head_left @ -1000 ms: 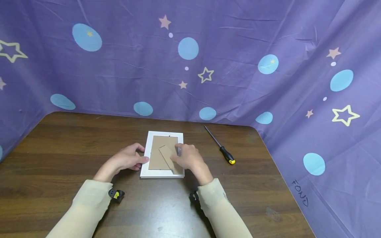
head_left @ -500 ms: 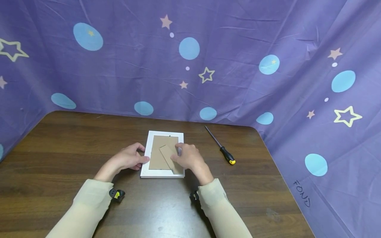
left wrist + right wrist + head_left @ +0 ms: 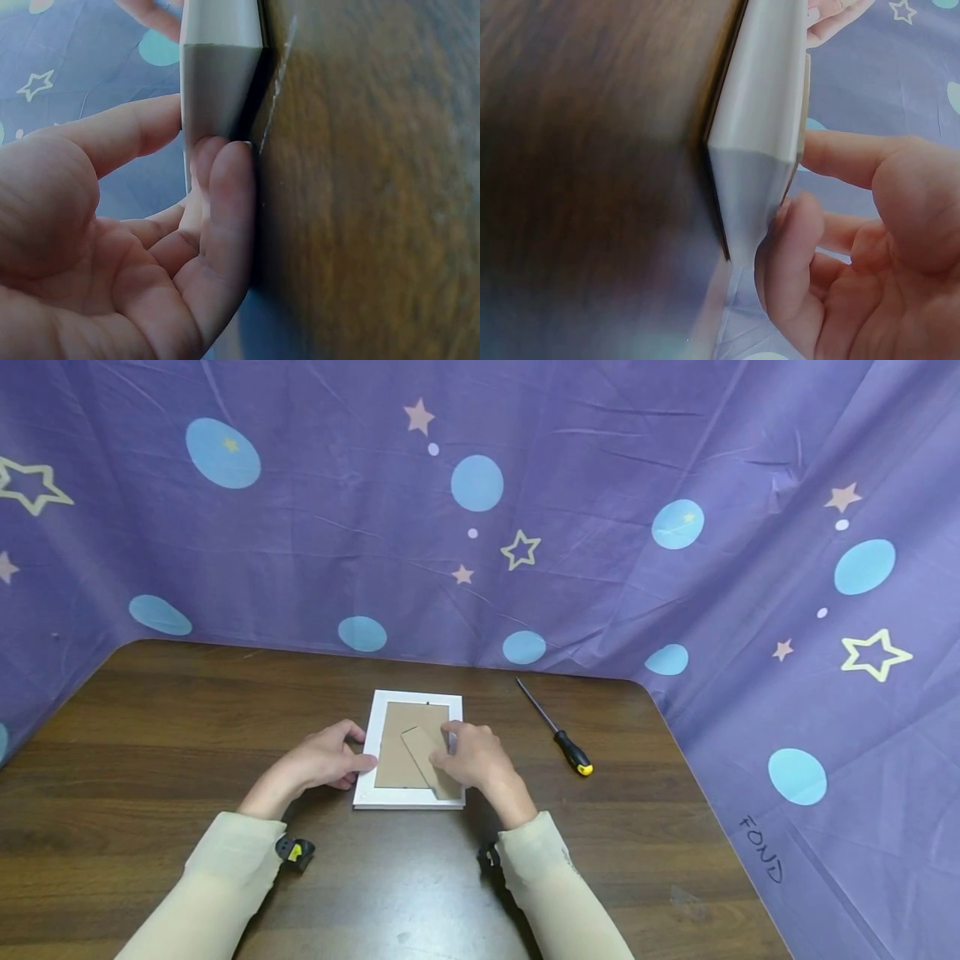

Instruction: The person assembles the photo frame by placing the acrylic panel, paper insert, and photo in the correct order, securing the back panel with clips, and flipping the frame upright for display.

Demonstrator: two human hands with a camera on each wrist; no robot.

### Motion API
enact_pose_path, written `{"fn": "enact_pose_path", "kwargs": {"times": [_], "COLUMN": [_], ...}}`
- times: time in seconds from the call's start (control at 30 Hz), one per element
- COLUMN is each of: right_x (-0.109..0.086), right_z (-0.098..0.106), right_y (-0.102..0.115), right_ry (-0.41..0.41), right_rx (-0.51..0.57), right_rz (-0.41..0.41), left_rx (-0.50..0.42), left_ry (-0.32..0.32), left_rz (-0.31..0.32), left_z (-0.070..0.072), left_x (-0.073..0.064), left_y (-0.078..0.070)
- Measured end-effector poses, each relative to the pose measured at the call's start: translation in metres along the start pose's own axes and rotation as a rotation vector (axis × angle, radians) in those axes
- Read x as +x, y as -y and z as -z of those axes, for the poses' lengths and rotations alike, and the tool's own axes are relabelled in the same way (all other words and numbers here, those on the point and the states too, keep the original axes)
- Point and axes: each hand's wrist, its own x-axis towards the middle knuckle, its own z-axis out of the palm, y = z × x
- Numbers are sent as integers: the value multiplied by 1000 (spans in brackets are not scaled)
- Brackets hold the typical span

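A white picture frame (image 3: 411, 797) lies back side up on the table, its brown backing board (image 3: 396, 747) showing. Slanting across the board is a brown stand flap (image 3: 422, 750), its lower end over the frame's bottom border. My left hand (image 3: 322, 756) grips the frame's left edge, thumb on the border; in the left wrist view its curled fingers (image 3: 229, 202) lie along the frame's side (image 3: 221, 82). On the opposite edge my right hand (image 3: 480, 756) holds the frame, thumb at the flap. The right wrist view has its curled fingers (image 3: 791, 262) beside the frame's end (image 3: 750, 187).
A screwdriver (image 3: 573, 752) with a black and yellow handle lies to the right of the frame, tip pointing away. The brown wooden table (image 3: 187, 727) ends at a purple curtain (image 3: 585, 568) with stars and blue spots at the back and sides.
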Motion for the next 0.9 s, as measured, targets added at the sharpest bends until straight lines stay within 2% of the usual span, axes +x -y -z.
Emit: {"fn": "enact_pose_path", "kwargs": {"times": [0.07,0.17,0.23,0.3,0.47,0.57,0.73,0.9], "right_x": [-1,-3,-4,-5,-3,-4,-11,-14], "right_z": [0,6,15,27,59,75,87,87], "right_y": [-1,-3,-9,-19,-63,-97,-146,-170], "right_ry": [7,29,28,-7,-153,-194,-150,-73], "right_rx": [30,146,217,221,58,-42,-186,-201], "right_rz": [-3,-9,-9,3,23,-7,-92,-120], "left_rx": [5,8,8,-1,-25,-28,-14,-22], "left_ry": [2,0,2,1,6,8,2,-3], "left_rz": [5,20,15,11,0,4,10,8], "left_z": [1,1,1,1,1,1,1,1], "left_x": [0,-1,-1,0,0,1,1,-1], "left_y": [0,0,0,0,0,-1,-3,-2]}}
